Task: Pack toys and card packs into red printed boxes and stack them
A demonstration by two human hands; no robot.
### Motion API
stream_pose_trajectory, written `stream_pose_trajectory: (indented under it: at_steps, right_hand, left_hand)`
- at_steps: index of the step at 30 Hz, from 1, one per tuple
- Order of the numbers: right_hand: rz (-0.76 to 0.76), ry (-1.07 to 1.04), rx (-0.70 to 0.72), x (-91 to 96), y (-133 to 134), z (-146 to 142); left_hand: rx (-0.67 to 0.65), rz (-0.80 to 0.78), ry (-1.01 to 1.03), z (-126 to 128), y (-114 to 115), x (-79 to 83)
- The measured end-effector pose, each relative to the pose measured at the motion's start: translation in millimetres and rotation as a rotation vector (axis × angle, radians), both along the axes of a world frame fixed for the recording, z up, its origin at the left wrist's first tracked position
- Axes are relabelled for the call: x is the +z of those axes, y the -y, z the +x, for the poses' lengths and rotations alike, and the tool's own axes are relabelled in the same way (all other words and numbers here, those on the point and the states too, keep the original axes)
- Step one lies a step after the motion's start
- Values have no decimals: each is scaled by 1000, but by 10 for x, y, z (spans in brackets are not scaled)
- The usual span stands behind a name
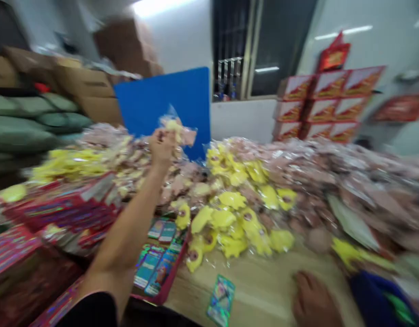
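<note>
Raised over the piles, my left hand point(163, 145) is closed on a small toy in a clear plastic bag point(178, 129), pale yellow and pink. Below it lies a heap of bagged pink and yellow toys point(185, 181). Bright yellow bagged toys point(230, 218) spread over the middle of the table. My right hand point(313, 299), blurred, rests on the wooden tabletop point(260, 286) with its fingers laid forward and nothing visible in them. Between the hands lies a shiny teal card packet point(221, 299). A red-edged box point(163, 290) holds several similar packets.
Red and pink printed boxes point(66, 204) are stacked at the left. A blue board point(165, 100) stands behind the heaps. Red and white cartons point(328, 104) are piled at the back right. Pink bagged toys point(332, 168) cover the right side. Dark blue cloth point(376, 299) shows at lower right.
</note>
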State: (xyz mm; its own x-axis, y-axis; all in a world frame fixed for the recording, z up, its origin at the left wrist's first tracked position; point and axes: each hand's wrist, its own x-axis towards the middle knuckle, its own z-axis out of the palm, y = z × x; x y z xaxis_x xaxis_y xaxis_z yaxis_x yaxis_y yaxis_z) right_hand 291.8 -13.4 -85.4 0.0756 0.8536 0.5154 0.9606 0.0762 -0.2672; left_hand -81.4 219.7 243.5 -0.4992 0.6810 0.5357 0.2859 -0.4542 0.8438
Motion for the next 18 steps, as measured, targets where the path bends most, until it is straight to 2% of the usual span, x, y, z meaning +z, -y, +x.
stream_pose_trajectory:
  at_steps: [2, 4, 7, 9, 11, 13, 15, 18]
  right_hand:
    - [77, -63, 23, 119, 24, -107]
    - [76, -73, -21, 216, 57, -144]
    - [97, -80, -127, 366, 264, -46]
    - [131, -80, -204, 520, 513, 136]
    - [130, -58, -341, 705, 769, 429]
    - [-3, -3, -558, 871, 954, 789]
    - [-222, 44, -715, 965, 1041, 1118]
    - [-410, 65, -753, 924, 1019, 1379]
  left_hand:
    - [-199, -6, 29, 283, 314, -15]
    - [-437, -93, 32, 640, 632, -212]
    - [-807, -332, -10, 1270, 1118, -771]
    - [-983, -549, -63, 1715, 1368, -1198]
    - [-1012, -750, -206, 2130, 1500, -1567]
    - [-968, -810, -293, 2488, 1534, -1835]
    - [-886, -808, -352, 2785, 1533, -2005]
    - [-730, -780, -428, 3132, 1581, -2137]
